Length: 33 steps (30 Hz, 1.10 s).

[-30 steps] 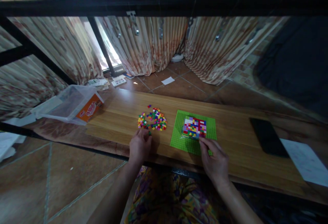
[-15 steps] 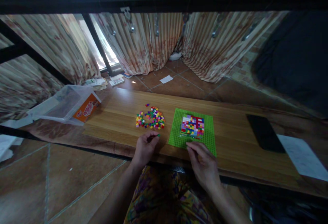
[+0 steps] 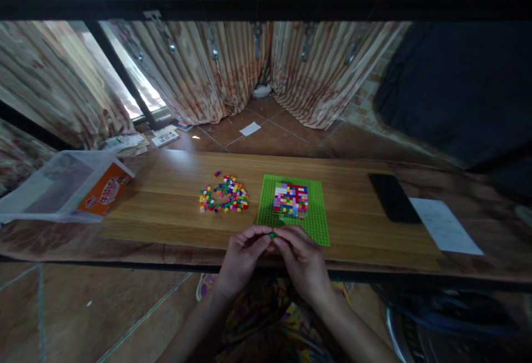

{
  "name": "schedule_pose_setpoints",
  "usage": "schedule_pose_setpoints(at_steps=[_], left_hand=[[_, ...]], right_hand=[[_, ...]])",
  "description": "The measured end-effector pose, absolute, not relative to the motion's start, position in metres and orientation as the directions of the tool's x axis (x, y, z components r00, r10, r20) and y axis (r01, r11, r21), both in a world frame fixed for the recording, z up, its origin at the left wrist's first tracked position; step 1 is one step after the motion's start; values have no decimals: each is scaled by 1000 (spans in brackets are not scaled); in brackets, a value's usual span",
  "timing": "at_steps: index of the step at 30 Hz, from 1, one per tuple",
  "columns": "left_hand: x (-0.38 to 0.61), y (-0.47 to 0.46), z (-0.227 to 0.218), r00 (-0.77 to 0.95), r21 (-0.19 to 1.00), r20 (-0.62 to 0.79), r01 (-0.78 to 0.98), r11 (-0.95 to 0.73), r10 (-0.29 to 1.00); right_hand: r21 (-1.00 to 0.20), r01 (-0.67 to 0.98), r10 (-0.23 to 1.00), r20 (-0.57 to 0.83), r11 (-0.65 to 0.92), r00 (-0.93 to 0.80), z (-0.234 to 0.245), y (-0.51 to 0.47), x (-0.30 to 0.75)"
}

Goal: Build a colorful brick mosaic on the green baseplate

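Observation:
My left hand [image 3: 243, 255] and my right hand [image 3: 303, 260] meet at the near edge of the wooden board [image 3: 166, 208]. Their fingertips pinch one small green brick [image 3: 272, 235] between them. Just beyond the fingers lies a green baseplate [image 3: 316, 221] with a block of many-coloured bricks [image 3: 291, 199] built on its middle. A loose pile of small coloured bricks [image 3: 224, 194] lies on the board to the left of the baseplate.
A clear plastic tub with an orange label [image 3: 62, 185] lies at the left. A black phone [image 3: 393, 198] and a white sheet [image 3: 444, 225] lie at the right. A black bar [image 3: 266, 0] crosses overhead. Striped curtains [image 3: 233, 69] hang behind.
My left hand picked a green brick from beside the pile and carried it right. My right hand left the built block and joined it. The view has shifted right.

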<state>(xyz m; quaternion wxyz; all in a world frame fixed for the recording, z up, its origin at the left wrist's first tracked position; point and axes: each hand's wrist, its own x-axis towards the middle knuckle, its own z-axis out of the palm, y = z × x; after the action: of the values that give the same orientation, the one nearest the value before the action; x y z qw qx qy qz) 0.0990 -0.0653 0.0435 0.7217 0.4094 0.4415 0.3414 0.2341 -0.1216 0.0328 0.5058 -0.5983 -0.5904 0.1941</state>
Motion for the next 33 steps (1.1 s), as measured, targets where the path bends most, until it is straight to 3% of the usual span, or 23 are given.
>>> schedule_pose_setpoints(at_steps=[6,12,17,21,25,33], left_hand=[[106,-71,43,371,890,-360,-137,434,856],[112,-74,41,377,901,-344,-127,416,860],[111,-71,33,326,918,-339,-93,387,882],[103,-67,28,281,929,-347,-33,370,895],[96,-64,29,254,928,-356,-15,371,900],[87,-58,30,231,940,-336,18,341,913]], right_hand=[[-925,365,915,237,109,327,30,-127,236],[-936,340,919,210,91,333,28,-130,237],[-890,447,875,286,90,391,27,-120,255],[-775,626,824,409,86,393,22,-101,283],[-676,735,838,429,50,337,19,-85,300],[-661,748,854,421,57,306,12,-75,305]])
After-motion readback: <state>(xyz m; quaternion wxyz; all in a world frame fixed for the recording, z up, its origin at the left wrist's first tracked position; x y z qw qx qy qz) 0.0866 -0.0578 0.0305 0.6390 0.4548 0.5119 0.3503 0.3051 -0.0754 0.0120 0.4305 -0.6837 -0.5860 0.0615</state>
